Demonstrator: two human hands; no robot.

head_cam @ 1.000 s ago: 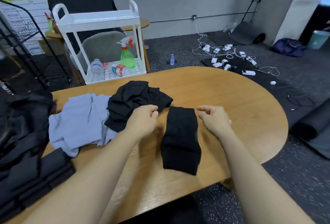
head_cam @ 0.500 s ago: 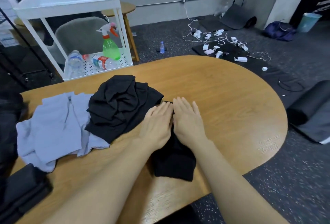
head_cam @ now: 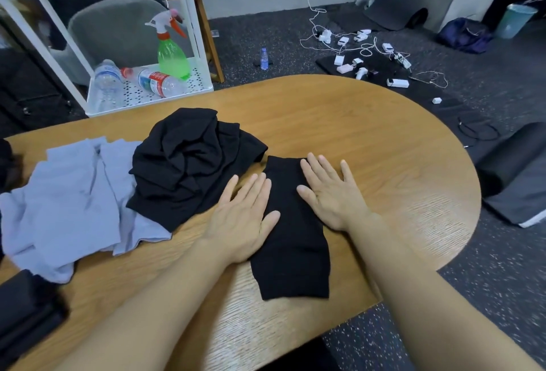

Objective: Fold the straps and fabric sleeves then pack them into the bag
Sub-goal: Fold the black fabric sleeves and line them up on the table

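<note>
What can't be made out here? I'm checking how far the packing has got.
- Bag: head view shows none for certain; dark items at the left edge are cut off.
- Black sleeve: side edges hidden under the left hand and right hand.
- Black pile: bunched, piece count unclear.

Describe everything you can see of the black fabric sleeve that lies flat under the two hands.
The black fabric sleeve is a long, narrow piece of dark knit-looking cloth, spread flat on the wooden table, its length running away from the person. The near end shows a straight hem. The left hand presses flat on its left edge and the right hand on its right edge, fingers straight. Its far left corner lies close to the crumpled black pile; contact is unclear.
</note>
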